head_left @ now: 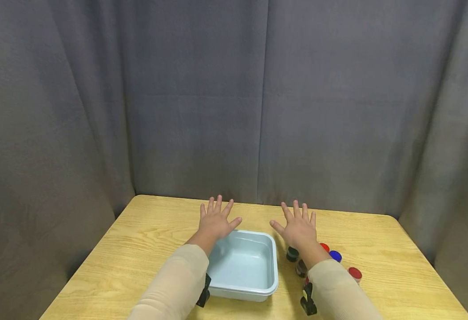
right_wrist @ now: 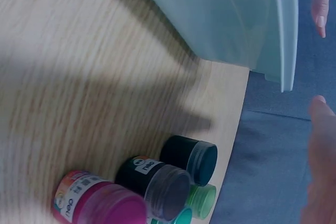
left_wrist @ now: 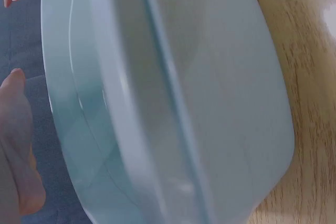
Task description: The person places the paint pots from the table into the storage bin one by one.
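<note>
Grey curtain (head_left: 194,111): hanging right across the top, down both sides of the frame.
Table (head_left: 110,271): wood-grained, spread along the bottom.
Tub (head_left: 275,262): pale blue, bottom centre; probably light, stiff, smooth plastic, best taken by opposite sides of the rim.
Small jars (head_left: 335,256): clustered lower right, partly hidden; likely rigid and quick to roll, best pinched round the lid.
Left hand (head_left: 215,223): fanned wide, just by the tub's far left corner, holding nothing.
Right hand (head_left: 299,232): splayed just as wide, nearest the jars, nothing in grasp.
</note>
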`<state>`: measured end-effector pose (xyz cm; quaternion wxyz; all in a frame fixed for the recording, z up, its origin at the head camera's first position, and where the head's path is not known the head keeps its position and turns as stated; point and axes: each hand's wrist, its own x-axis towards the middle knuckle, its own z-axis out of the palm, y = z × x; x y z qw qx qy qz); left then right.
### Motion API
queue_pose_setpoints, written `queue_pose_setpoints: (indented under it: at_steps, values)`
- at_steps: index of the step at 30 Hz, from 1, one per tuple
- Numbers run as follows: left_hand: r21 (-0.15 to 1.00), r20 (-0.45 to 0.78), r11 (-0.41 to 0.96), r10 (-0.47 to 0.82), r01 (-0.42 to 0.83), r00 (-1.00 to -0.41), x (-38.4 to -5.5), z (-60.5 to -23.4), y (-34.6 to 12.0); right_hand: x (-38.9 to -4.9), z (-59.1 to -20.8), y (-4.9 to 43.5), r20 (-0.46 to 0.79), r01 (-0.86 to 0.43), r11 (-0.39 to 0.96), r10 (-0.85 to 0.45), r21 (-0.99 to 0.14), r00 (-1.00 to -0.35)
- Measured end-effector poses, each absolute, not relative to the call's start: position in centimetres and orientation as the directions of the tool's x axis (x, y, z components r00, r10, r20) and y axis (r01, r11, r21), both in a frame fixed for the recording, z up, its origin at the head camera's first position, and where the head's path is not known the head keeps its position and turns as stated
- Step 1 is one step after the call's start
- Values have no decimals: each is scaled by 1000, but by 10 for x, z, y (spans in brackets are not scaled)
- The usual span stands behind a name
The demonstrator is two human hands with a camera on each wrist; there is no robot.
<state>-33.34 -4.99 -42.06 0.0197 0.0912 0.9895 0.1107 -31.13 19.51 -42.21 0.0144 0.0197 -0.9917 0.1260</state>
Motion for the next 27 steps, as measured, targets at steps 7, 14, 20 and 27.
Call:
queue_pose_setpoints:
  at_steps: [7, 14, 20, 27]
  values:
    - [224, -56, 960, 186, 170, -981, -329, -420, -52, -310, -425, 191, -25, -22, 973, -29, -229, -999]
    - [226, -64, 958, 198, 179, -978, -329, -421, -57, -308, -426, 189, -20, -15, 970, -20, -245, -1000]
    - [309, -51, 936, 195, 170, -979, -329, -419, -73, -302, -421, 195, 56, -36, 956, -20, -292, -998]
    - [465, -8, 869, 197, 171, -980, -323, -418, -105, -282, -414, 213, 157, -50, 910, 17, -412, -987]
